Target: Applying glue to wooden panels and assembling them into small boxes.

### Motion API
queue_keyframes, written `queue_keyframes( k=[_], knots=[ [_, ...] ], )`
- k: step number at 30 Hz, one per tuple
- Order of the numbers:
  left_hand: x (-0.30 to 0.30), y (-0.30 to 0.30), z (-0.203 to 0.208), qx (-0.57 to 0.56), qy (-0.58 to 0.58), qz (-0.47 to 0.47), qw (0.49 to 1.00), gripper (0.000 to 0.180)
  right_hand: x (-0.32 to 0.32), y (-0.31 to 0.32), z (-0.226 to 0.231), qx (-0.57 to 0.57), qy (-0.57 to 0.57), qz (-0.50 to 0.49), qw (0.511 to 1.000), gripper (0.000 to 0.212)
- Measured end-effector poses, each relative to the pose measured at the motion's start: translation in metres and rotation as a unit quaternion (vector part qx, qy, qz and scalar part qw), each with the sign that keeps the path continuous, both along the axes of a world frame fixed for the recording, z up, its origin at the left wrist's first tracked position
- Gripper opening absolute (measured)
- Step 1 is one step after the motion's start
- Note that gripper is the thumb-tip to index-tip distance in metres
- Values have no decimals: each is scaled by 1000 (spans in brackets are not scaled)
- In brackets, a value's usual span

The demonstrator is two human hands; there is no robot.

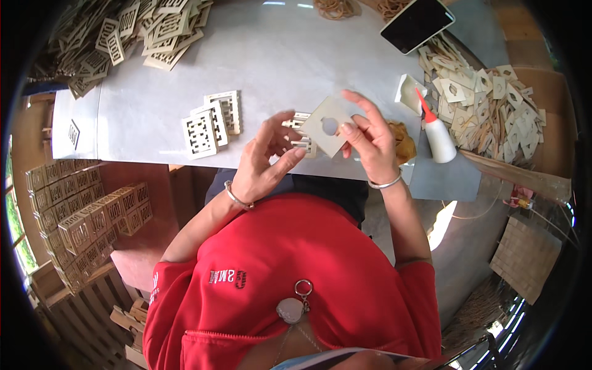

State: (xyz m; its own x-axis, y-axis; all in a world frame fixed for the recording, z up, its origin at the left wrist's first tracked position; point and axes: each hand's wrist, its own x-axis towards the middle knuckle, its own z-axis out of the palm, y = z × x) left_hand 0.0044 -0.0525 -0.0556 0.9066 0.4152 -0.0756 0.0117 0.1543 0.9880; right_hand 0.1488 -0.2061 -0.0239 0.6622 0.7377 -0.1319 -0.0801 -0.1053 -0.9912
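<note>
My right hand (pixel 375 145) pinches a thin, pale square plate (pixel 317 123) with a cut-out hole in its middle. The plate is tilted above the near part of the grey table. To its left is my left hand (pixel 262 160), its thumb and fingers apart and apparently holding nothing. A slotted pale panel (pixel 302 121) shows between the hands, partly hidden by the left fingers and the plate. Further left, several slotted panels (pixel 200 134) lie overlapping on the table.
A white bottle (pixel 440 140) with a red nozzle stands right of my right hand, near a yellow-brown bundle (pixel 402 145) and a small white tray (pixel 408 92). A dark-screened phone (pixel 418 26), piled plates (pixel 487 111), heaped slotted panels (pixel 169 34) and stacked slotted boxes (pixel 92 216) surround the work area.
</note>
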Motion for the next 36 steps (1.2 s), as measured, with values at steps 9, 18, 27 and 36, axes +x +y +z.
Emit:
queue_keyframes(
  k=[9,18,27,36],
  knots=[
    [14,21,0,220,-78,19,972,26,-10,14,-3,5,-237,97,967,38],
    [3,20,-5,351,-56,38,934,31,2,19,-27,-76,-456,-47,885,19],
    [-18,14,-33,570,-115,-94,808,29,12,29,-43,-75,-418,-12,905,13],
    [-15,10,-37,574,-121,-72,807,27,16,37,-51,-68,-377,-12,924,13]
  ],
)
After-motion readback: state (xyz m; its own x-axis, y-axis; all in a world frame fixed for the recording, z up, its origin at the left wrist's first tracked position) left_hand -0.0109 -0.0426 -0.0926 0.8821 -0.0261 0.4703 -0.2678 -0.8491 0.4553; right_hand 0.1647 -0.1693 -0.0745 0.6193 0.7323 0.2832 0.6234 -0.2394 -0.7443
